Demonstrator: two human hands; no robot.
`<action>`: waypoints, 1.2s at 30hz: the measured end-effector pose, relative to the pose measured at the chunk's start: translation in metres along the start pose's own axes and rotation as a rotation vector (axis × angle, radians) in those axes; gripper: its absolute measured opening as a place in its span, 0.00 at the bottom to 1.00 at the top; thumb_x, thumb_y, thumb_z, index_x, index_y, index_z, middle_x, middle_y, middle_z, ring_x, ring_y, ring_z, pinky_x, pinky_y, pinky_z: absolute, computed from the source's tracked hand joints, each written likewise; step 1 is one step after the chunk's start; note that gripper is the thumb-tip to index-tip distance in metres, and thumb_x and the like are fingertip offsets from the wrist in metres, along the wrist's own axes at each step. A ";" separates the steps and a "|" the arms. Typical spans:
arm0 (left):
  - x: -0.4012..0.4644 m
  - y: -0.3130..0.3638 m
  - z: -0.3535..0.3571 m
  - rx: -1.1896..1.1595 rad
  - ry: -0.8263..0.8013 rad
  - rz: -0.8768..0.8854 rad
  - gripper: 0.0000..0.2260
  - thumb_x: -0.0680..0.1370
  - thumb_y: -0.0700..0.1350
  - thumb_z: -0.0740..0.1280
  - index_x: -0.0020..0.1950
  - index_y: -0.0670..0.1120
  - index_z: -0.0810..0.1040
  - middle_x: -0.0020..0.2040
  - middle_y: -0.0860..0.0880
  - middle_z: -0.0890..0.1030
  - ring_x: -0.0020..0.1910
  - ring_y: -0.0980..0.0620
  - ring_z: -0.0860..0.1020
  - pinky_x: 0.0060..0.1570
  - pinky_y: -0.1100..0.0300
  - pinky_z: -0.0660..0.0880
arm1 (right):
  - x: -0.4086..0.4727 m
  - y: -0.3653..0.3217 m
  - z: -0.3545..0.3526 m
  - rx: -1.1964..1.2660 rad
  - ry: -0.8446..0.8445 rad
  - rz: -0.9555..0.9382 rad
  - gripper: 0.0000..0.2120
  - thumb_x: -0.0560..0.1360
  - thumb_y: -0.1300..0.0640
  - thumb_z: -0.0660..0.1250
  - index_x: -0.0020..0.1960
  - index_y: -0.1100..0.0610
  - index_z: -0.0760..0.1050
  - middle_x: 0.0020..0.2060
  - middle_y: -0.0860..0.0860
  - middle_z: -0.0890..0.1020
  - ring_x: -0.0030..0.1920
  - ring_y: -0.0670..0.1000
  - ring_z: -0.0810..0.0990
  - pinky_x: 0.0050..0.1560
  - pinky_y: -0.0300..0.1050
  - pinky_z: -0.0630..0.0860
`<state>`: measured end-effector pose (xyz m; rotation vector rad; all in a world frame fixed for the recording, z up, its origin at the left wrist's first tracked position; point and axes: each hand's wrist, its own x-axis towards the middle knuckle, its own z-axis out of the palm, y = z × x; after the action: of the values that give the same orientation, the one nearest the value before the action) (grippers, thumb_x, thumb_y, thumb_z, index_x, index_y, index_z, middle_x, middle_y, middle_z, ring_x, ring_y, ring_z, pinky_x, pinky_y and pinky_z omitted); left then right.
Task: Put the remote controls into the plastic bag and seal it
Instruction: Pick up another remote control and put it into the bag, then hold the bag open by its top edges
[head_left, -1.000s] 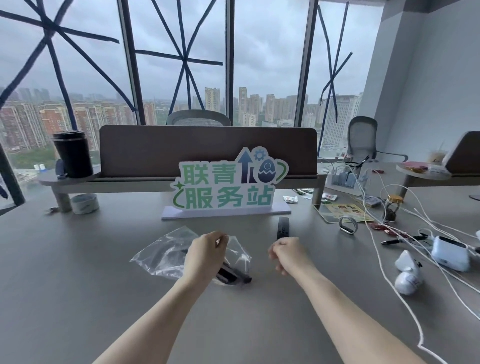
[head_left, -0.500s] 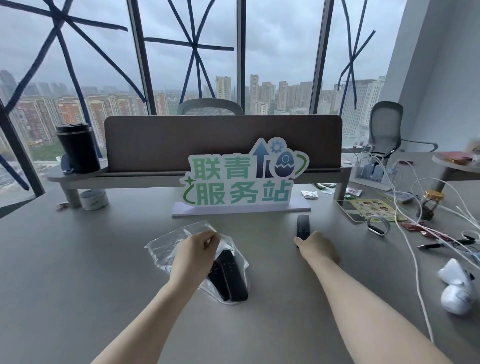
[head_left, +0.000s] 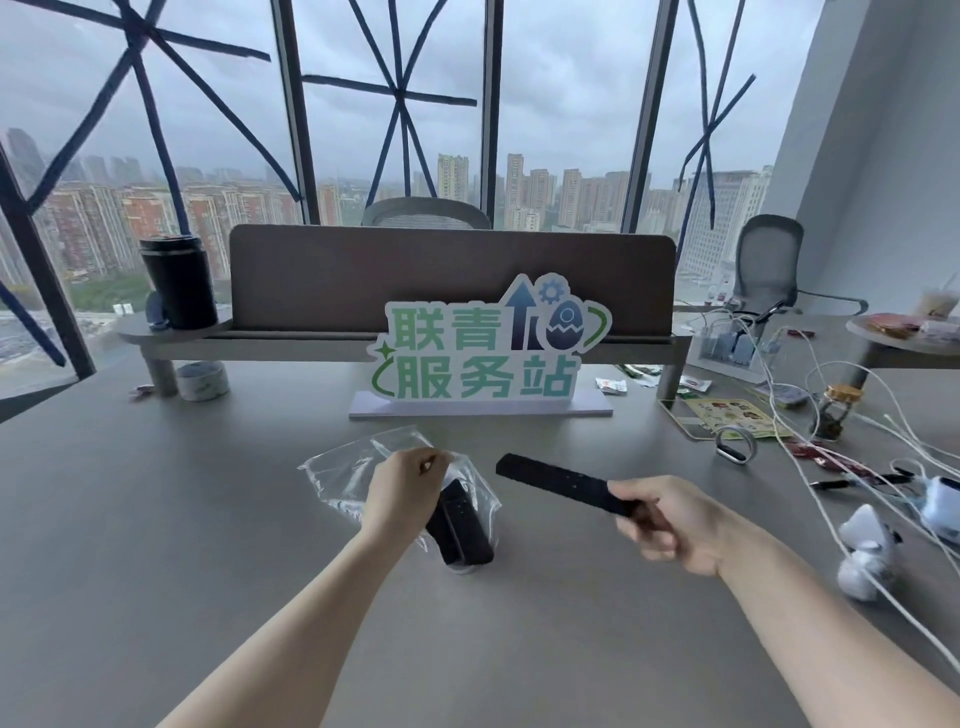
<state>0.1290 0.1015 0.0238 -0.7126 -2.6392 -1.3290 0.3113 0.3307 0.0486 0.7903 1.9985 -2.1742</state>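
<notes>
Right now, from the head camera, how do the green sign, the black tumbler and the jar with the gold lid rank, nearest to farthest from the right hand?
1. Green sign, ahead and slightly left of the right hand.
2. Jar with the gold lid, ahead to the right; close to the sign's rank.
3. Black tumbler, far left on the shelf.

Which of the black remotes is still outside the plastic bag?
The remote held in the right hand, up off the desk. The other remotes lie in the plastic bag.

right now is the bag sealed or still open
Open: the left hand pinches the plastic bag mouth up, two remotes poke out.
</notes>
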 end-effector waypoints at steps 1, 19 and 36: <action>-0.001 0.001 -0.001 -0.010 0.006 -0.004 0.15 0.76 0.50 0.61 0.39 0.42 0.81 0.33 0.44 0.81 0.35 0.44 0.78 0.30 0.57 0.66 | -0.009 -0.002 0.005 -0.009 -0.052 0.003 0.09 0.79 0.56 0.59 0.44 0.61 0.72 0.21 0.53 0.71 0.15 0.46 0.57 0.19 0.36 0.53; -0.028 -0.016 -0.038 0.090 -0.012 0.124 0.11 0.76 0.50 0.64 0.42 0.48 0.83 0.40 0.48 0.85 0.39 0.47 0.78 0.40 0.55 0.73 | 0.037 0.018 0.135 -0.722 0.277 -0.249 0.20 0.73 0.41 0.67 0.63 0.43 0.69 0.48 0.47 0.77 0.47 0.52 0.78 0.42 0.46 0.70; -0.024 -0.018 -0.121 -0.281 0.010 -0.149 0.07 0.70 0.31 0.66 0.43 0.40 0.82 0.34 0.41 0.80 0.25 0.49 0.77 0.29 0.56 0.80 | 0.011 -0.034 0.132 -0.183 0.119 -0.349 0.04 0.77 0.70 0.66 0.46 0.64 0.77 0.33 0.57 0.80 0.27 0.50 0.78 0.32 0.45 0.78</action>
<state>0.1284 -0.0106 0.0778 -0.5438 -2.5687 -1.7631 0.2468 0.2133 0.0767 0.5957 2.5175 -2.1063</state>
